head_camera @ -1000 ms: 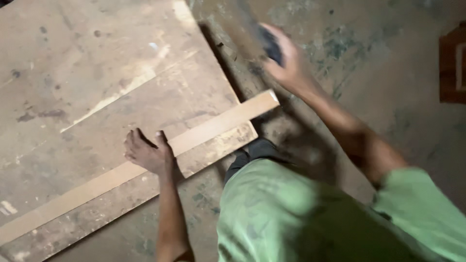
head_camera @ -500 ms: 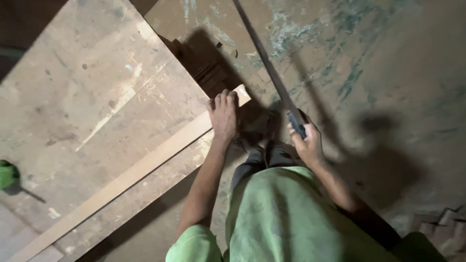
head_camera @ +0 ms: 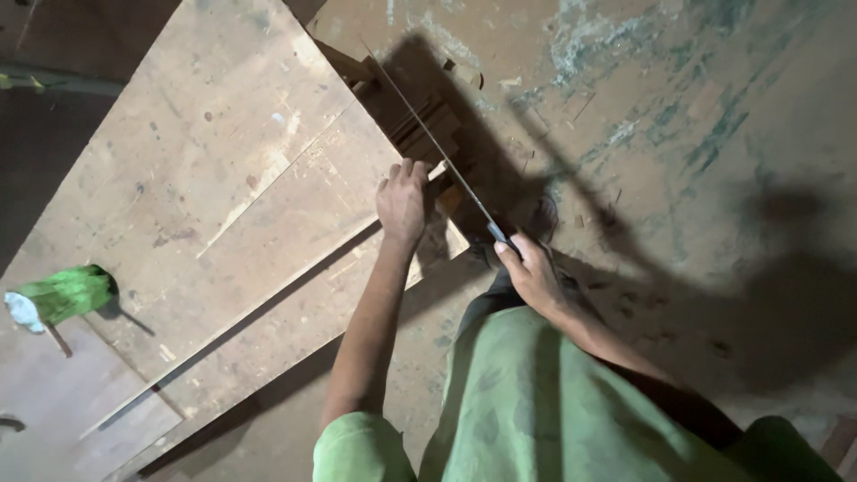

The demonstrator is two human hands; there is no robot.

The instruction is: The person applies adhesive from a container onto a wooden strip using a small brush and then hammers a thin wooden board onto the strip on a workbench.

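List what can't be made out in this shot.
Head view:
- End of the wood strip: covered by the left hand.
- Saw handle: wrapped in the right hand; teeth too small.
- Wood scraps: lost in shadow.
- Green object: too blurred to identify.
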